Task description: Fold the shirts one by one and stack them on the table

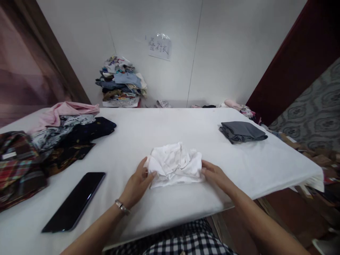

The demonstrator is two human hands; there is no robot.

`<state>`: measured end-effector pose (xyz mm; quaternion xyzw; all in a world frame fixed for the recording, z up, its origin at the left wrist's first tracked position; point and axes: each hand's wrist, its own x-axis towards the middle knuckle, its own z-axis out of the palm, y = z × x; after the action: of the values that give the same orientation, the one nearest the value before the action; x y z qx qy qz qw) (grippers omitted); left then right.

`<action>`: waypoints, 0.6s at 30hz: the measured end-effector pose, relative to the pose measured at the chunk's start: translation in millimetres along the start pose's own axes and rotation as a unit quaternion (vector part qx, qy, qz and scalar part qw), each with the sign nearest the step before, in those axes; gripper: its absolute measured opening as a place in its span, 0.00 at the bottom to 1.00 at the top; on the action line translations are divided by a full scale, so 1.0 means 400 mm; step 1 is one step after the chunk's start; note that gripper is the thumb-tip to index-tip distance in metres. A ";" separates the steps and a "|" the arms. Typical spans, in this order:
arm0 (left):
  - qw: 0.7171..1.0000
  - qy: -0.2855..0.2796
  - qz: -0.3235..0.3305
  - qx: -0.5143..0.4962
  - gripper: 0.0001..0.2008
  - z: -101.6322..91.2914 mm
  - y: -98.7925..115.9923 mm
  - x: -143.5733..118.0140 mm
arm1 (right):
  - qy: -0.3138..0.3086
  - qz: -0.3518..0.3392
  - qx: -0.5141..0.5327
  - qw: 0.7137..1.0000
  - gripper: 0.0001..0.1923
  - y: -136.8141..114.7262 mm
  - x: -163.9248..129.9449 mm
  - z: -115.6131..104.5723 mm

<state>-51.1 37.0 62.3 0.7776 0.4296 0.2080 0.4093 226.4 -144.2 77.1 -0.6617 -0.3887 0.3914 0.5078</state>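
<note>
The crumpled white cloth (175, 163) lay on the table (164, 124). The left hand (138, 182) held one end and the right hand (216, 176) the other, some fingertips hidden. The folds looked muddled. A plaid cloth (22, 184) was cut off at left.

You've got the cloth (175, 164) on the table (164, 124) before you, between your left grip (138, 180) and right grip (214, 174). Phone (75, 202) left of your left grip; clothes pile (79, 131) left of and beyond phone. Garment (243, 131) farther off, right of cloth. Clothes stack (123, 83) behind table, left of centre; sign (160, 46) on wall (228, 53), above and right of stack.
</note>
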 end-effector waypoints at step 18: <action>0.981 0.065 0.058 0.171 0.23 0.008 0.023 0.031 | 0.104 -0.055 -0.337 0.934 0.27 0.031 0.052 0.008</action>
<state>-37.4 43.1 67.7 0.8445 0.4387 0.2045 0.2291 233.0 -126.5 61.8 -0.8084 -0.4786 0.1378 0.3138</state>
